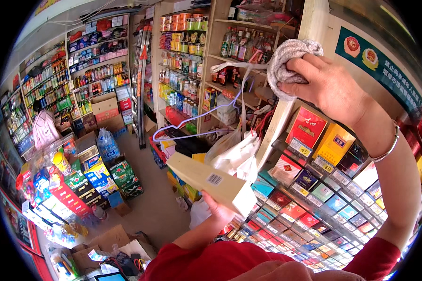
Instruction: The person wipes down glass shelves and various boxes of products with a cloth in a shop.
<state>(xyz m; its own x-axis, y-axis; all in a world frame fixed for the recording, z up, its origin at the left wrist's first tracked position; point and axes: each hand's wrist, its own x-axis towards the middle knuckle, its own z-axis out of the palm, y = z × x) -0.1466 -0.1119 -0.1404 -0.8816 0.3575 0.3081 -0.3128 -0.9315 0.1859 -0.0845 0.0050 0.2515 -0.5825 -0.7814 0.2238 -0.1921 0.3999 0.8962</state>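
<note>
In my left hand (216, 210) is a long cream-coloured cardboard box (204, 179) with a printed code on one side, tilted with one end towards the shelves. Raised at the upper right, my right hand (323, 84) grips a bunched greyish-white cloth (285, 63). The cloth is up by a pale wooden post (279, 126); whether it touches the wood I cannot tell. Below that hand, a display rack holds several cigarette packs, among them a red box (306, 126) and a yellow box (334, 144), with price tags under them.
A purple wire hanger (193, 121) and white plastic bags (237, 154) hang beside the post. Bottles (241, 44) fill the shelves behind. An aluminium ladder (140, 84) leans farther back. Beer cartons (125, 179) stand on the floor (153, 207). A person in pink (45, 130) is at the far left.
</note>
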